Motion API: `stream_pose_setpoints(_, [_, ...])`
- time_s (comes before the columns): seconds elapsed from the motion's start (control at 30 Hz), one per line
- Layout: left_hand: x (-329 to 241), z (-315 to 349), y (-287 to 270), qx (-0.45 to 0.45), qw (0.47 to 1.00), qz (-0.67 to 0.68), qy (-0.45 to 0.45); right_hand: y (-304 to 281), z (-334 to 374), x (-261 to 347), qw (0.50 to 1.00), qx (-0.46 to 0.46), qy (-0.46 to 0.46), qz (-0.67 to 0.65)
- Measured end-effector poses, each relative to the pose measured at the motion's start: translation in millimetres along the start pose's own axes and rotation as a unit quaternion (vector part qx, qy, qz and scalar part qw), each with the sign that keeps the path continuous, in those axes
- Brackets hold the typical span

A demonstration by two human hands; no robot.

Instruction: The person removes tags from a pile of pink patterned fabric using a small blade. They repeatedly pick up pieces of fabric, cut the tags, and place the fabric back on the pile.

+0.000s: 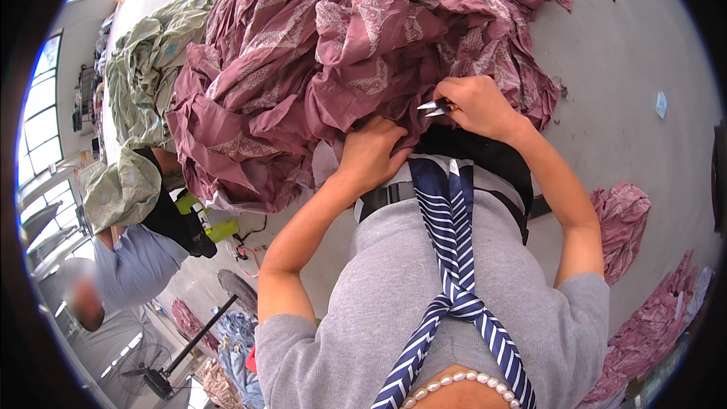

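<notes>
A big heap of mauve fabric with pale lace-like patterns [288, 68] spreads out in front of me, reaching to my waist. My left hand [371, 153] is closed on the near edge of this fabric, pinching a fold between thumb and fingers. Just to the right, my right hand [478, 106] is wrapped round a pair of small thread snips [433, 108]. Their pale pointed blades stick out toward the left, slightly apart, close to the cloth. Most of the snips' handle is hidden in my palm.
Pale green fabric [148, 68] lies left of the heap. A person in a light blue shirt [140, 257] stands there, with green cloth at their hands. A pedestal fan [159, 382] is at the lower left. More pink fabric [621, 227] lies on the floor at right, near a small blue scrap [661, 104].
</notes>
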State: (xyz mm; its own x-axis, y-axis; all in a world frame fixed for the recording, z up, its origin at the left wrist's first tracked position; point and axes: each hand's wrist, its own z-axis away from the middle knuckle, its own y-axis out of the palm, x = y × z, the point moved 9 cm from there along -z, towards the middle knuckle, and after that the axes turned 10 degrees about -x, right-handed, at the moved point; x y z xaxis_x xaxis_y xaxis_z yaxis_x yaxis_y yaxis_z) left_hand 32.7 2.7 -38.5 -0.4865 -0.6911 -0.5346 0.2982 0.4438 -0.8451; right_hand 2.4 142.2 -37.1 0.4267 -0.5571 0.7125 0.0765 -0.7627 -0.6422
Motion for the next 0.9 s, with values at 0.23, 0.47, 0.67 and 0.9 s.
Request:
stream_pose_setpoints(0.23, [33, 4, -15, -0.031, 0.936, 0.306, -0.172, -23, -8, -22, 0.984, -0.01, 0.151, -0.098])
stream_pose_setpoints(0.47, [30, 0, -26, -0.11, 0.798, 0.514, -0.295, -55, -14, 23, 0.986, -0.099, 0.072, -0.115])
stream_pose_setpoints(0.67, [24, -7, -27, -0.112, 0.732, 0.604, -0.293, -60, -15, 47, 0.99, -0.121, -0.024, -0.064])
stream_pose_setpoints(0.9, [24, -15, -31, -0.094, 0.746, 0.604, -0.266, -70, -22, 64, 0.982, -0.101, -0.154, -0.033])
